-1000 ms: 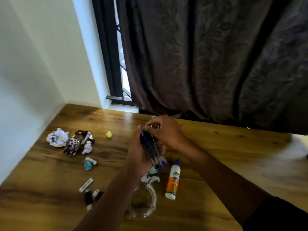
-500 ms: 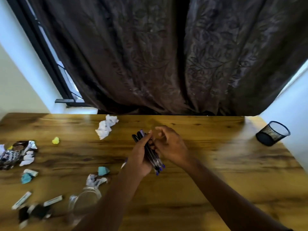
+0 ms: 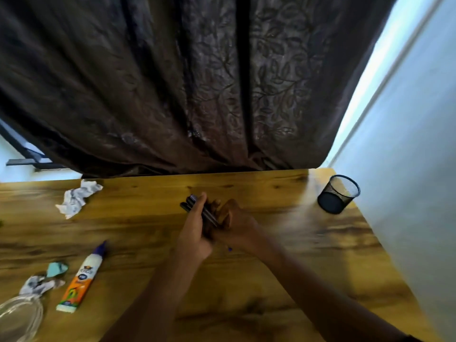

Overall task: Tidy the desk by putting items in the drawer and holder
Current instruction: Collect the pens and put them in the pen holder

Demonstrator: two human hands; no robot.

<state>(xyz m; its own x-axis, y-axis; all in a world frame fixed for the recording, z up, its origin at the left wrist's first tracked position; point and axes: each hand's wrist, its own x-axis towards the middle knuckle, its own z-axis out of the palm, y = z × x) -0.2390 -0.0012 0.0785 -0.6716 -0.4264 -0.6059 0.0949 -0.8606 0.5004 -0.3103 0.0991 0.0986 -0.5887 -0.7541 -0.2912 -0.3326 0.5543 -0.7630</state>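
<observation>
Holding a bundle of pens [image 3: 197, 208], both grips closed round it, left hand [image 3: 193, 233], right hand [image 3: 237, 224], mesh holder [image 3: 338, 193] well apart

One head-worn wide-angle camera is looking forward and down from above the near edge of the desk [image 3: 271, 280], close over the forearms, and is facing the curtain [image 3: 197, 82] hanging behind the desk's far edge.

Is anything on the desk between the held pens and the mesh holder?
Nothing visible. Both hands, left and right, grip the pens mid-desk; the holder stands at the far right corner, with only bare desk between. The glue and crumpled paper lie off to the left.
</observation>
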